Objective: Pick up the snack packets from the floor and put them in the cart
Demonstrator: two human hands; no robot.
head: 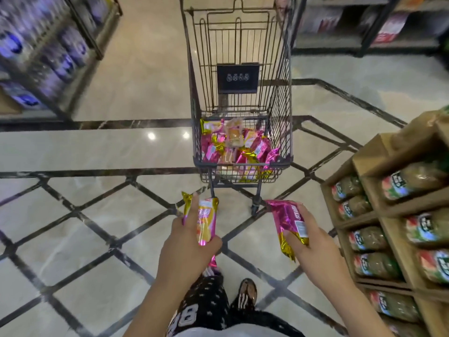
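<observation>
My left hand grips a pink and gold snack packet with an orange front, held upright below the cart. My right hand holds a second pink and gold snack packet turned back side up. Both hands hover just short of the near end of the dark wire cart, which stands straight ahead on the tiled floor. Several pink and gold packets lie heaped in the cart's basket. No loose packets show on the floor in view.
A wooden display rack of green-labelled jars stands close on the right. Shelving with blue and purple packs lines the far left, and dark shelves run across the back right. My feet are below the hands.
</observation>
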